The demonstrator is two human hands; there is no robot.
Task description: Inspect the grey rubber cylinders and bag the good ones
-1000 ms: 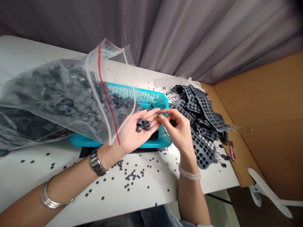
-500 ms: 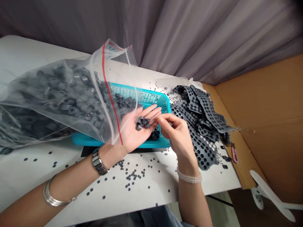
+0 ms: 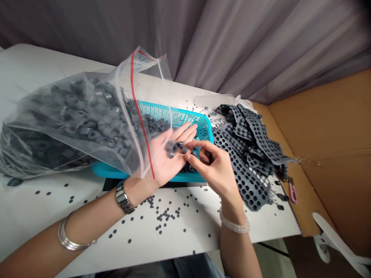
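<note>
My left hand (image 3: 171, 154) is palm up with its fingers stretched out, partly behind the clear mouth of a zip bag (image 3: 87, 127). A few small grey ring-shaped pieces (image 3: 172, 149) lie on that palm. Over it, my right hand (image 3: 216, 164) pinches one grey ring-shaped piece (image 3: 184, 150) between thumb and forefinger. The bag is full of similar grey rings and leans over a turquoise basket (image 3: 207, 131). More grey pieces (image 3: 156, 123) sit in the basket, partly hidden by the bag and my hands.
Perforated dark grey sheets (image 3: 249, 181) are heaped right of the basket. Small dark discs (image 3: 165, 216) are scattered over the white table (image 3: 95, 216). A pink-handled tool (image 3: 292, 192) lies near the cardboard wall (image 3: 327, 143) on the right. A grey curtain (image 3: 220, 46) hangs behind.
The thumb and forefinger of my right hand have parted and now pinch a grey ring-shaped piece at the left palm. The whole view has shifted slightly, with things appearing farther right.
</note>
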